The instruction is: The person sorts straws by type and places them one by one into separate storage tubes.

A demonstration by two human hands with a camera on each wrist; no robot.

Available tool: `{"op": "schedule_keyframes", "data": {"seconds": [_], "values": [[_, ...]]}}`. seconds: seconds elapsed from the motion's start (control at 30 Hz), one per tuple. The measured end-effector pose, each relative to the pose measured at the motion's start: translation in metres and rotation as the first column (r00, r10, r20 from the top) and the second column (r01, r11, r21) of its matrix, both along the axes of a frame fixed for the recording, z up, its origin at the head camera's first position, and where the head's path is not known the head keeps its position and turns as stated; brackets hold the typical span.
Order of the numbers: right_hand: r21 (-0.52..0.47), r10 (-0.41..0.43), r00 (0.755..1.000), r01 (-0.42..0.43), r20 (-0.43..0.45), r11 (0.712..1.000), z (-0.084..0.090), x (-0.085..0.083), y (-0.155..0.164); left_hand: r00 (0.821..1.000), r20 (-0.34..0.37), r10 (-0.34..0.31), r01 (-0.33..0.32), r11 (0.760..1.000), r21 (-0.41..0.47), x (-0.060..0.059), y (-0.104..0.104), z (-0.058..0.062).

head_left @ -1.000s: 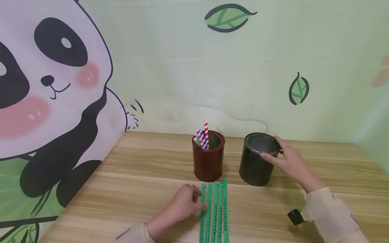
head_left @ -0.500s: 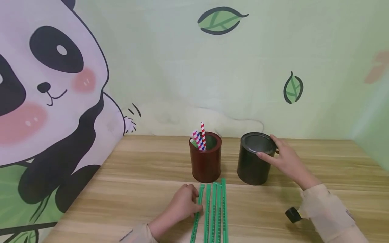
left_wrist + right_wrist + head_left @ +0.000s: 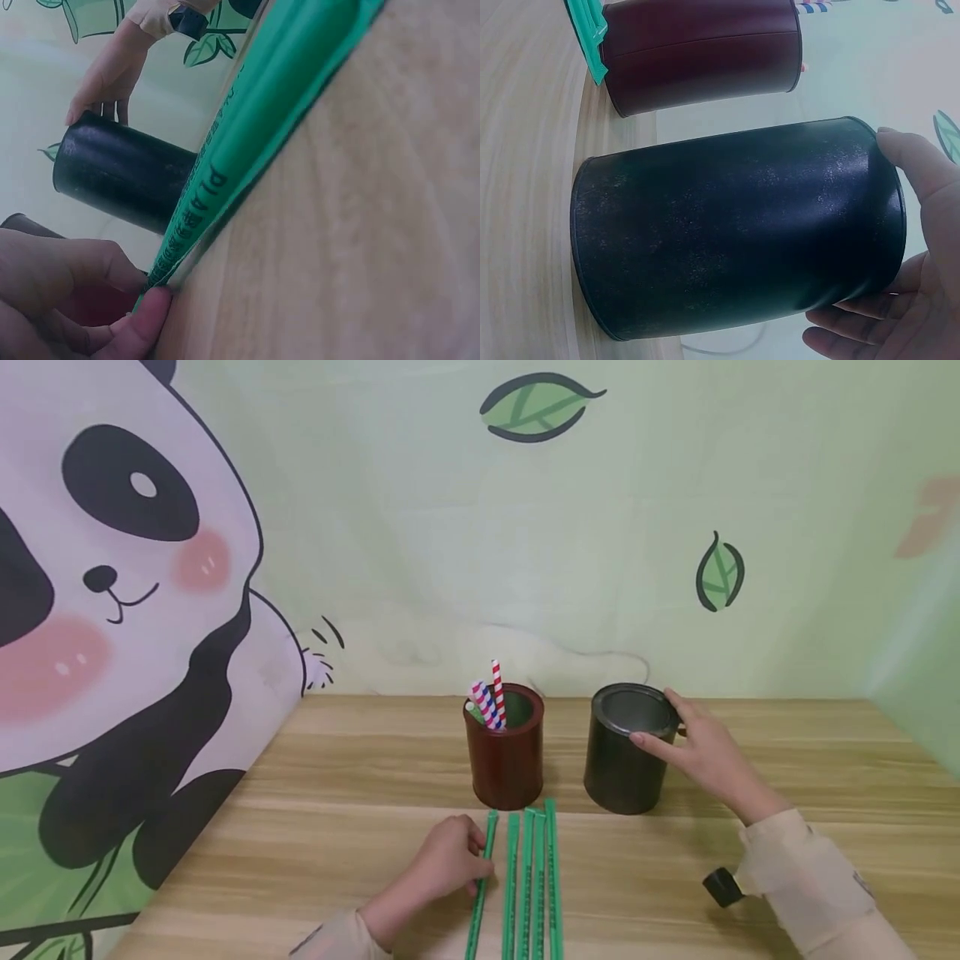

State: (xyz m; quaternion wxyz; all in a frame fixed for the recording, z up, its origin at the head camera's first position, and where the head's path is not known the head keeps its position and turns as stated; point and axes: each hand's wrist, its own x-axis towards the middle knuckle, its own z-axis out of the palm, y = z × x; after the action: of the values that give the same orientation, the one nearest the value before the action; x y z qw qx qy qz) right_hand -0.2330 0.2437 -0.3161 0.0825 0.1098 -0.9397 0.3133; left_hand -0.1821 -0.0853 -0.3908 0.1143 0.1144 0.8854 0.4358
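My left hand (image 3: 446, 857) pinches the leftmost green-wrapped straw (image 3: 476, 917) between thumb and fingers. In the left wrist view this straw (image 3: 255, 124) runs from the fingertips close along the wooden surface, with dark print on its wrapper. To its right lie several more green-wrapped straws (image 3: 527, 885), side by side. My right hand (image 3: 712, 764) grips the upper side of a black cylindrical holder (image 3: 624, 768), thumb at the front rim. The right wrist view has its fingers curled round the far side of the black holder (image 3: 735, 225), which stands upright on the table.
A dark red cylindrical holder (image 3: 506, 768) stands left of the black one, with several striped paper straws (image 3: 491, 703) leaning in it. The wooden table (image 3: 337, 777) meets a pale green wall cloth (image 3: 405, 568) printed with a panda and leaves.
My left hand has drawn the leftmost wrapped straw away from the row to the left, its near end swinging out. My right hand keeps its hold on the black holder. The head view has shifted slightly.
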Motion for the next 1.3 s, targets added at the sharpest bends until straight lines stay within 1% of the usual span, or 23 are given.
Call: {"op": "schedule_keyframes", "data": {"seconds": [0.2, 0.3, 0.37, 0.47, 0.6, 0.77, 0.93, 1.2, 1.3], "values": [[-0.002, 0.001, 1.0, -0.001, -0.002, 1.0, -0.001, 0.0, 0.001, 0.999, 0.043, 0.008, -0.013, 0.995, 0.103, 0.001, -0.002, 0.003], [-0.002, 0.004, 1.0, -0.004, 0.009, 1.0, -0.002, 0.0, 0.002, 0.998, 0.069, -0.001, -0.007, 0.992, 0.127, 0.002, -0.003, 0.007], [-0.002, 0.003, 1.0, -0.003, 0.013, 1.0, -0.002, 0.0, 0.002, 0.997, 0.07, -0.011, 0.001, 0.99, 0.14, 0.002, -0.004, 0.009], [-0.005, 0.001, 1.0, -0.001, 0.011, 1.0, -0.001, 0.0, 0.001, 0.998, 0.061, -0.028, 0.018, 0.988, 0.156, 0.002, -0.007, 0.016], [-0.006, -0.003, 1.0, 0.003, 0.008, 1.0, 0.0, -0.001, 0.0, 0.998, 0.043, -0.039, 0.031, 0.983, 0.182, 0.005, -0.008, 0.029], [0.002, -0.017, 1.0, 0.017, 0.008, 1.0, -0.001, -0.001, 0.0, 0.999, 0.001, -0.055, 0.053, 0.976, 0.21, 0.01, -0.007, 0.045], [0.006, -0.021, 1.0, 0.021, 0.007, 1.0, 0.0, -0.001, 0.002, 0.995, -0.06, -0.084, 0.096, 0.968, 0.233, 0.01, 0.0, 0.057], [-0.008, -0.014, 1.0, 0.014, 0.022, 1.0, -0.003, -0.001, 0.002, 0.975, -0.183, -0.124, 0.171, 0.949, 0.265, 0.012, 0.012, 0.079], [-0.017, -0.014, 1.0, 0.014, 0.019, 1.0, -0.003, -0.002, 0.002, 0.964, -0.221, -0.146, 0.207, 0.936, 0.286, 0.008, 0.018, 0.085]]}}
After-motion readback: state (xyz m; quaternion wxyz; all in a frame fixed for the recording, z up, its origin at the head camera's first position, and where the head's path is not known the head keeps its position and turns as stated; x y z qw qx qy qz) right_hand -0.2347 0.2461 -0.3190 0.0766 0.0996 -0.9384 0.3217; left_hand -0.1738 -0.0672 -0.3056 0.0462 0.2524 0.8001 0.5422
